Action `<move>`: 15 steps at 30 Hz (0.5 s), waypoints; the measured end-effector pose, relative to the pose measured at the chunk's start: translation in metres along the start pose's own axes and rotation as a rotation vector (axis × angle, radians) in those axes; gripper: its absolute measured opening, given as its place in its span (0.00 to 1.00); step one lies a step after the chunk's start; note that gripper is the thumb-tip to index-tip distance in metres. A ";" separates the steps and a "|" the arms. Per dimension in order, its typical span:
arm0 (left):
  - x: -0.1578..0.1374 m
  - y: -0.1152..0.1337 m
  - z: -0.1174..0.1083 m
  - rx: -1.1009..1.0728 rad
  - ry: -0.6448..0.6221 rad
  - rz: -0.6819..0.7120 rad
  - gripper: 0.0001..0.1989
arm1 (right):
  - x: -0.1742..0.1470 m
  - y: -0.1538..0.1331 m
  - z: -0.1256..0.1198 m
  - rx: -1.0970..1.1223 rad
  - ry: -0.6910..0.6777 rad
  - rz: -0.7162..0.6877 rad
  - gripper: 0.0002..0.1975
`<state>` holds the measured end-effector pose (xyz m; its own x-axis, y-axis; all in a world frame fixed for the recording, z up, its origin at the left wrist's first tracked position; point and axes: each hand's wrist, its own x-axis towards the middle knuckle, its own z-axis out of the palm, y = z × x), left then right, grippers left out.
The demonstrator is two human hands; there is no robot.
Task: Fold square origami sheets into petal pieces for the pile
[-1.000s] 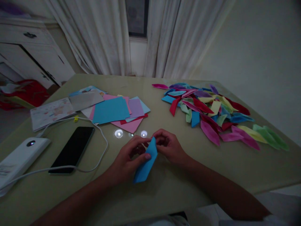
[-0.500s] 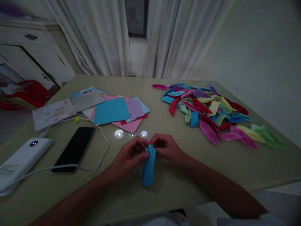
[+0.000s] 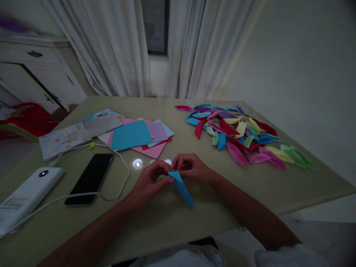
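A: Starting with the largest, showing a pale table (image 3: 167,231), filling the lower view and running back toward whitish curtains (image 3: 119,48).

B: And bearing what on top?

A: On the right, bearing a loose pile of folded paper pieces (image 3: 228,128), mixing red, pink, blue, yellow and green at all angles. On the left, bearing overlapping flat sheets (image 3: 132,135), showing turquoise uppermost. Nearer, bearing a white device (image 3: 30,189) and a dark phone (image 3: 90,178), with a white cable (image 3: 129,171) across the phone's lower end.

B: Moving down to the hands, finding what grip?

A: With the left hand (image 3: 150,183), pinching the upper end of a blue paper strip (image 3: 182,187) between thumb and fingers. With the right hand (image 3: 193,168), narrowing to the same end, seemingly pinching too, but partly hiding the fingertips.

B: And keeping the strip where?

A: Holding it between both hands, over the table's near half, tilting downward to the right; blurring at the lower end, so not revealing any contact below.

B: And handling it well by doing what?

A: Probably by steadying with the left pinch, lining up edges at the small triangular face (image 3: 175,175), apparently a fold, before pressing firmly along the crease, and avoiding twisting the dangling length.
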<state>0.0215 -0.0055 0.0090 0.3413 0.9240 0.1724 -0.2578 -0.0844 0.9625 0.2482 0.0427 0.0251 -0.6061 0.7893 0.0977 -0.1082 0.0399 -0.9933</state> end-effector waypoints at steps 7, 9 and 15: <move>0.001 0.006 -0.004 0.049 0.067 -0.009 0.15 | 0.010 -0.021 0.001 -0.125 -0.139 0.166 0.17; 0.001 0.008 -0.004 0.073 0.106 -0.011 0.14 | 0.012 -0.013 0.007 -0.025 -0.105 0.151 0.19; 0.003 0.009 -0.009 0.088 0.133 -0.119 0.18 | 0.010 0.010 0.014 0.125 0.046 0.108 0.22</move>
<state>0.0123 0.0002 0.0167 0.2409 0.9700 0.0329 -0.1412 0.0015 0.9900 0.2307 0.0424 0.0166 -0.5833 0.8121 -0.0151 -0.1434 -0.1213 -0.9822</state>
